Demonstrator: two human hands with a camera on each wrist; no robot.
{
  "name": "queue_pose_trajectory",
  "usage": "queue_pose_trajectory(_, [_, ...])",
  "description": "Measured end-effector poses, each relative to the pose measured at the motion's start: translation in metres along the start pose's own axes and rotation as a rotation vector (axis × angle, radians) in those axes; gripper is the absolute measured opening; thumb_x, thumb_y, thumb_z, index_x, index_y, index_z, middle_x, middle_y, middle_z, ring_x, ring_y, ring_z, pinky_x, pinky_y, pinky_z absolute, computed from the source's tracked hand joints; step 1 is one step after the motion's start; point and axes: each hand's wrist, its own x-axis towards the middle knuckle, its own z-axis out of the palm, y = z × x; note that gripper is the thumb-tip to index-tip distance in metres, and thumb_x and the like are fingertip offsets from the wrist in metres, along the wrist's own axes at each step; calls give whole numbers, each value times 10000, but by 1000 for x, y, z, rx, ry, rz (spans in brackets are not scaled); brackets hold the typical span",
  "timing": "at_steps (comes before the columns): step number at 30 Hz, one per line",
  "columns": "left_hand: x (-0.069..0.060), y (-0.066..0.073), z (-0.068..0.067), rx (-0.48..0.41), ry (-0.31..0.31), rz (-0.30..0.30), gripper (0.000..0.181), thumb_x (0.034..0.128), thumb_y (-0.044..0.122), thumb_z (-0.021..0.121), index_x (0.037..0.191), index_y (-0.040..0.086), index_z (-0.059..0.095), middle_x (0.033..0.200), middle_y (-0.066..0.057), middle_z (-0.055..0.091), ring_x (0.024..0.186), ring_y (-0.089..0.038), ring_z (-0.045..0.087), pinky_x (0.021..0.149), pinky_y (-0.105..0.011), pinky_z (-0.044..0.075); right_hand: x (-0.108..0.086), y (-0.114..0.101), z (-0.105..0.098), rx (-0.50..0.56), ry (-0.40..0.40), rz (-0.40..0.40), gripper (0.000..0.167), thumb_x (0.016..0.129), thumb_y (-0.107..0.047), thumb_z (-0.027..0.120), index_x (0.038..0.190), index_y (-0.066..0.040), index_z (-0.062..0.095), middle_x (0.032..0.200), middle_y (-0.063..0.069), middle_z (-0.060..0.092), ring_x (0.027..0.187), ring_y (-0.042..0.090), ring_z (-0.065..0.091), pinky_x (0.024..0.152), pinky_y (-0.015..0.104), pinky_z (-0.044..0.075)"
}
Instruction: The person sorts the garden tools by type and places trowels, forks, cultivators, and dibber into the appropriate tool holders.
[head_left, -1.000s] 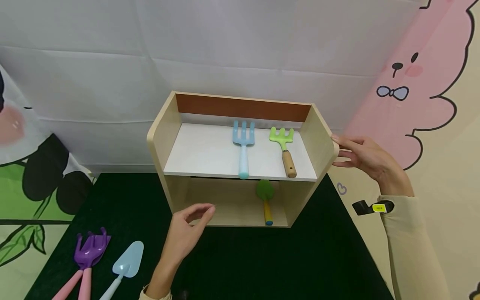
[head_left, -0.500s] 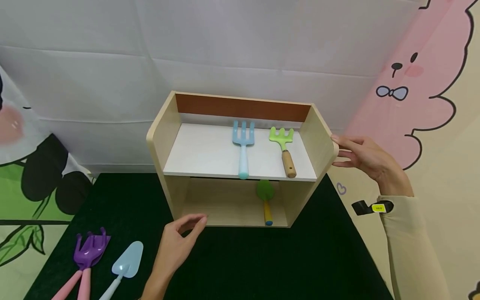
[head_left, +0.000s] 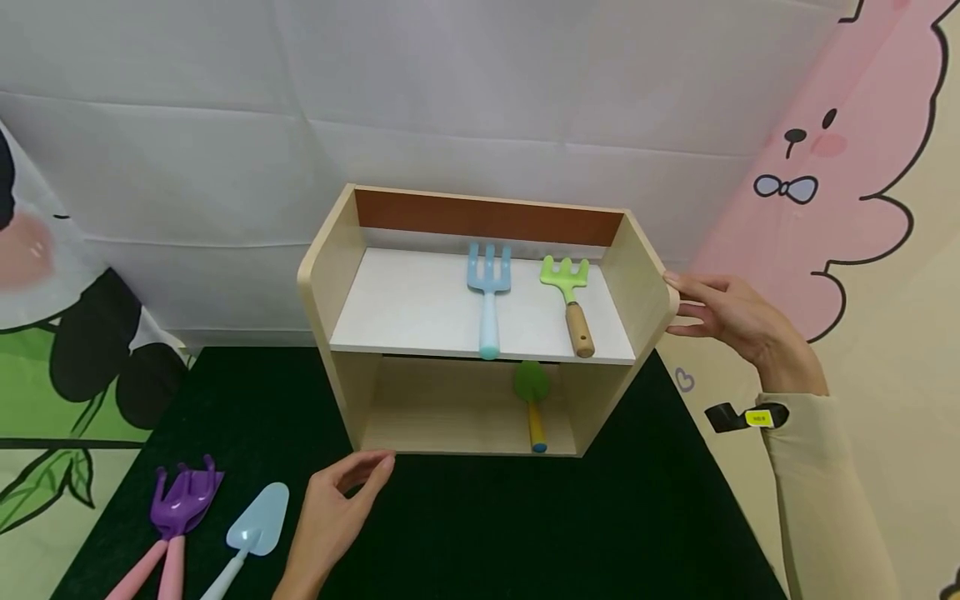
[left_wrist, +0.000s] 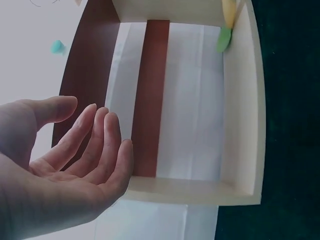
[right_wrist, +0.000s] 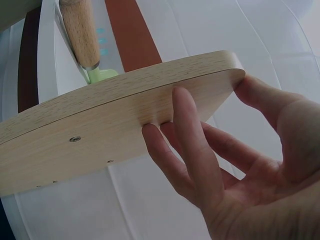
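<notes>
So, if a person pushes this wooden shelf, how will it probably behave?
The shelf should stay stiff, since its side panel looks thick and has a screw in it. The blue fork and green fork may slide, as they lie on the smooth-looking white board without visible fastening.

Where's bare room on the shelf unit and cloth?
Free: upper shelf left of the blue fork; lower shelf left of the green trowel; dark green cloth right of the left hand. Crowded: upper shelf around green fork; cloth's left side (purple tools, blue trowel).
</notes>
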Motion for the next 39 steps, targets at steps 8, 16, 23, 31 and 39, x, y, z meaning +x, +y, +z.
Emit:
queue_pose_trajectory(8, [-4,-16,-7,35,-2,-63,302,1037,285,632,1262,89,677,1220,-84,706,1154,-255,653,1025,-482,505,0,0,0,3,-1,2,191,1061,-259,593,1105,-243,778,1154,-39,702,983,154,738,812,356,620])
queue_pose_trajectory(16, [-8,-29,-14,69,11,-75,309,1052,271,613,1276,66,671,1242,-101,704,1146,-265,655,1022,-482,505,-1,0,-1,-13,0,3,196,1063,-270,588,1107,-257,779,1153,-45,701,985,152,737,810,350,619])
queue_pose_trajectory(23, [-11,-42,-22,92,5,-101,319,1055,253,603,1295,47,651,1261,-128,690,1162,-292,646,1015,-508,502,-1,-1,0,4,-2,7,191,1060,-262,595,1104,-238,779,1147,-30,701,982,159,737,809,354,620])
queue_pose_trajectory(31, [-13,-55,-28,120,15,-124,358,1053,286,604,1305,35,639,1271,-148,682,1165,-299,646,1002,-488,518,0,-1,0,5,0,6,194,1059,-263,595,1107,-240,781,1141,-27,702,979,165,739,806,356,620])
queue_pose_trajectory(39, [-15,-70,-36,130,29,-167,355,1056,252,602,1311,6,635,1250,-176,686,1126,-307,665,948,-427,557,-1,-1,0,-8,7,10,183,1058,-272,597,1105,-261,773,1152,-38,698,978,158,740,816,359,617])
